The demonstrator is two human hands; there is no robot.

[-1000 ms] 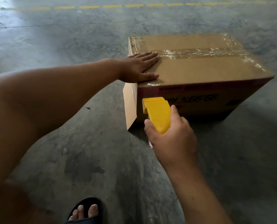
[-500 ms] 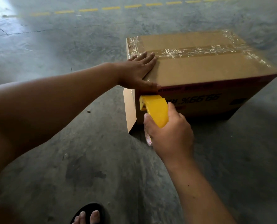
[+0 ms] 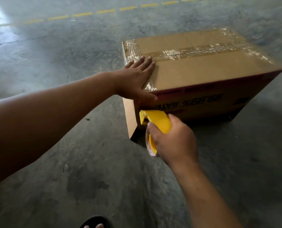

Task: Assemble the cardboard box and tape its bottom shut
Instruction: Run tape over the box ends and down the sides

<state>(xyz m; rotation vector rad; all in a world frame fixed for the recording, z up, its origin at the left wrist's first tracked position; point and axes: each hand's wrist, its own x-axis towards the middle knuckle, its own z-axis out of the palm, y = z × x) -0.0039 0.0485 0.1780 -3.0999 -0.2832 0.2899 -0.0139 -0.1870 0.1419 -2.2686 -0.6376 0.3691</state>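
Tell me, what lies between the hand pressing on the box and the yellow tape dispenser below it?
Only the box's printed side wall. The left hand grips its corner; the tape dispenser sits lower, seen in the head view.

Left hand (image 3: pixel 135 79) on box (image 3: pixel 207 71); tape dispenser (image 3: pixel 155 120) before it.

Box (image 3: pixel 202 71): upside down on floor (image 3: pixel 54 63), top seam taped
Left hand (image 3: pixel 135 79): flat on near corner
Right hand (image 3: pixel 174 139): gripping yellow tape dispenser (image 3: pixel 158 120) against box side
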